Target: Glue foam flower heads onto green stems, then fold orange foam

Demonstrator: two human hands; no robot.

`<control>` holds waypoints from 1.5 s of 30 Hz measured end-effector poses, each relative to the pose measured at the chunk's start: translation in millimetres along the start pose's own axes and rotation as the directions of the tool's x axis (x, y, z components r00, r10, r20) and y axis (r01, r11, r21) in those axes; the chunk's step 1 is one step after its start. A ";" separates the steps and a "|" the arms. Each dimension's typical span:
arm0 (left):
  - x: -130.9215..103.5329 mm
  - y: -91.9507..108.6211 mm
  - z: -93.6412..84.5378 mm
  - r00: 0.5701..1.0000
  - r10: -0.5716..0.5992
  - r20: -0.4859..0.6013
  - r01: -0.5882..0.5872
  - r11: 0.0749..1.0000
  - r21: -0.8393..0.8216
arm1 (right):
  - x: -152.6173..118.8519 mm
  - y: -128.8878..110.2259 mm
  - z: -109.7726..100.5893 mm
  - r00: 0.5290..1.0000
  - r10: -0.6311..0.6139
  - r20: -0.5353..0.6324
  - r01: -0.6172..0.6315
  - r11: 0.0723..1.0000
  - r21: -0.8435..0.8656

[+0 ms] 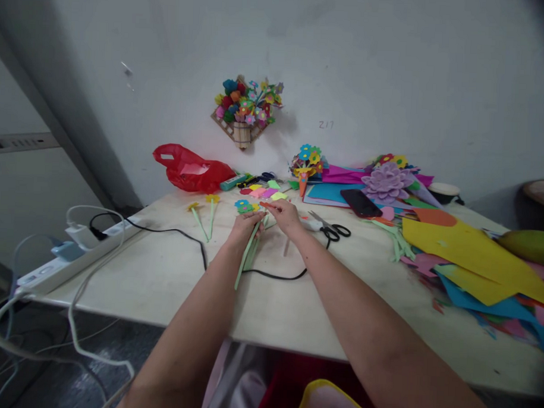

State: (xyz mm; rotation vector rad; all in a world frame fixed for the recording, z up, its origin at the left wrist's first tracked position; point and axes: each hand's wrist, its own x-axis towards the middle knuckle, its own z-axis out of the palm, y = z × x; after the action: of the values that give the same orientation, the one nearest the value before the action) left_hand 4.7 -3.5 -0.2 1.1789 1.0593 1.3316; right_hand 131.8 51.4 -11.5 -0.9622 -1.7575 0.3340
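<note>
Over the middle of the table, my left hand [248, 224] is closed around the pale green stems [247, 256] of a small bunch of craft flowers. Their blue, green and yellow heads [243, 206] show just beyond the fingers. My right hand [286, 216] meets it from the right, its fingers pinched on a small orange-red piece [266, 204] whose kind I cannot make out. Two yellow flowers [212, 199] on green stems lie to the left. Right of my right wrist rest black-handled scissors [331, 230]. A black cable [273, 276] runs beneath my forearms.
A white power strip [50, 273] lines the left edge. Behind sit a red plastic bag [184, 168], colored cutouts [259, 192] and a flower-filled orange cone [303, 181]. A phone [360, 203], green strips [398, 238] and yellow felt-like sheets [467, 246] lie to the right.
</note>
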 end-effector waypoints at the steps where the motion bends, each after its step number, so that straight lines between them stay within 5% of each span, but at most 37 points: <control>1: -0.1 0.2 0.2 1.000 -0.002 -0.004 0.002 1.000 0.004 | 0.0 0.1 -0.2 1.000 -0.004 0.006 0.004 1.000 -0.003; 45: 3.4 -6.9 -0.4 0.991 0.130 0.035 -0.130 0.991 0.008 | -11.8 -23.6 -17.2 0.987 -0.074 0.140 0.122 0.921 -0.369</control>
State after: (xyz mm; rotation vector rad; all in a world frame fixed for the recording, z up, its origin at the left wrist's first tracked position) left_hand 5.2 0.6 -6.8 1.2930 0.9794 1.4021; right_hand 138.0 23.9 2.5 -1.1371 -2.0207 -0.0150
